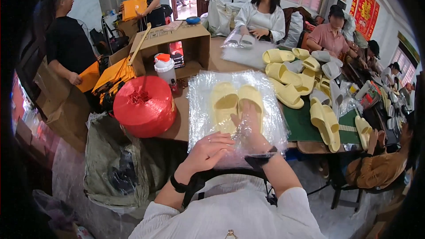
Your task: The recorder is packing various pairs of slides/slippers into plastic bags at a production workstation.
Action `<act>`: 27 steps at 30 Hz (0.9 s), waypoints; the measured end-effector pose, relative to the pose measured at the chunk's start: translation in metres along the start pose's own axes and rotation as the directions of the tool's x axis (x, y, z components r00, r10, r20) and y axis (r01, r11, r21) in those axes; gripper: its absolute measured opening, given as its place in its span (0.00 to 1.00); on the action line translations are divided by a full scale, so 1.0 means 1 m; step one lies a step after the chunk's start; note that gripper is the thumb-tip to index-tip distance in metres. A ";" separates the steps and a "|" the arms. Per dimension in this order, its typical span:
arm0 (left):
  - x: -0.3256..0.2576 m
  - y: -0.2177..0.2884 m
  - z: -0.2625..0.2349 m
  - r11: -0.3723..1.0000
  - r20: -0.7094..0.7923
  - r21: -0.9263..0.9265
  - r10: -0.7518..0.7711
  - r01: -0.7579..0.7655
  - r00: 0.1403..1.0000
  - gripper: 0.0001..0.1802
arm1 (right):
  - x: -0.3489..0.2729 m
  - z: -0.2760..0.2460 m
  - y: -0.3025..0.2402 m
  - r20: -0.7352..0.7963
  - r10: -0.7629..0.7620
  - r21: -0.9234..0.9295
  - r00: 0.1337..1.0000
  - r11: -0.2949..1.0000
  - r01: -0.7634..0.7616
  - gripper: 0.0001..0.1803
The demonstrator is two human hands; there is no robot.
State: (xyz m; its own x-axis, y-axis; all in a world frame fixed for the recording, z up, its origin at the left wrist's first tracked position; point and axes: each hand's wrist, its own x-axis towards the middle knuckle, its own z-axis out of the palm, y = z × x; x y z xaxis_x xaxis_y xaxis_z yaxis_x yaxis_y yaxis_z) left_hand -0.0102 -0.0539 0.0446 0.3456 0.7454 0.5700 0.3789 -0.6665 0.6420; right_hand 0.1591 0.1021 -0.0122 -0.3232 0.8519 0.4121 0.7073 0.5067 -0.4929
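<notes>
A pair of pale yellow slippers (224,106) lies side by side under clear plastic, on a stack of clear plastic bags (201,124). My right hand (251,126) reaches in beneath the plastic, which covers it to about the wrist. Its fingers lie stretched at the foot opening of the right-hand slipper, thumb apart toward the other one. At the stack's near edge, my left hand (210,150) rests with straight fingers over the plastic, just below the left-hand slipper. Whether it pinches the bag's edge is hard to make out.
Yellow and grey slippers (287,75) pile up on the right, partly over a green mat (301,124). To the left are a big red twine roll (144,106), a white bottle (164,67) and a cardboard box (195,44). A sack (110,163) stands below. Several people surround the table.
</notes>
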 end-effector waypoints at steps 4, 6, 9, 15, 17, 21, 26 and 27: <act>-0.022 -0.007 -0.012 0.987 -0.304 -0.137 -0.118 0.080 0.945 0.16 | -0.077 -0.053 -0.024 0.014 -0.289 -0.040 0.957 0.956 0.289 0.38; -0.028 -0.017 -0.012 0.949 -0.546 -0.145 -0.313 0.280 0.778 0.14 | -0.102 -0.109 -0.046 0.318 -0.325 0.277 0.890 0.930 0.241 0.24; -0.038 -0.041 -0.027 0.824 -0.578 -0.156 -0.524 0.545 0.626 0.12 | -0.118 -0.170 -0.039 0.708 -0.217 0.597 0.672 0.693 -0.405 0.13; -0.010 -0.025 -0.031 0.529 -0.327 0.157 -0.769 0.834 0.549 0.30 | -0.089 -0.168 0.031 0.172 0.367 0.620 0.914 0.681 -0.390 0.14; -0.013 -0.028 -0.028 0.581 -0.248 0.160 -0.759 0.798 0.602 0.28 | -0.075 -0.142 0.058 0.141 0.408 0.509 0.902 0.752 -0.419 0.20; -0.026 -0.044 -0.024 0.690 -0.185 0.028 -0.707 0.723 0.682 0.18 | -0.057 -0.128 0.056 0.439 0.479 0.201 0.760 0.772 -0.603 0.20; -0.038 -0.049 -0.037 0.704 -0.162 -0.270 -0.705 0.656 0.690 0.14 | -0.065 -0.133 0.075 0.430 0.307 0.458 0.849 0.736 -0.498 0.12; -0.036 -0.045 -0.039 0.675 -0.135 -0.303 -0.729 0.673 0.671 0.14 | -0.064 -0.139 0.072 0.433 0.353 0.476 0.829 0.691 -0.543 0.11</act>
State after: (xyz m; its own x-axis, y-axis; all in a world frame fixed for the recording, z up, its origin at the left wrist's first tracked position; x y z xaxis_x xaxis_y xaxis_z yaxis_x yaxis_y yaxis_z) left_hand -0.0735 -0.0510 0.0154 -0.1604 0.9869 -0.0168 0.2284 0.0537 0.9721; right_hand 0.3187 0.0656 0.0323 -0.2908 0.9426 -0.1643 0.3651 -0.0494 -0.9296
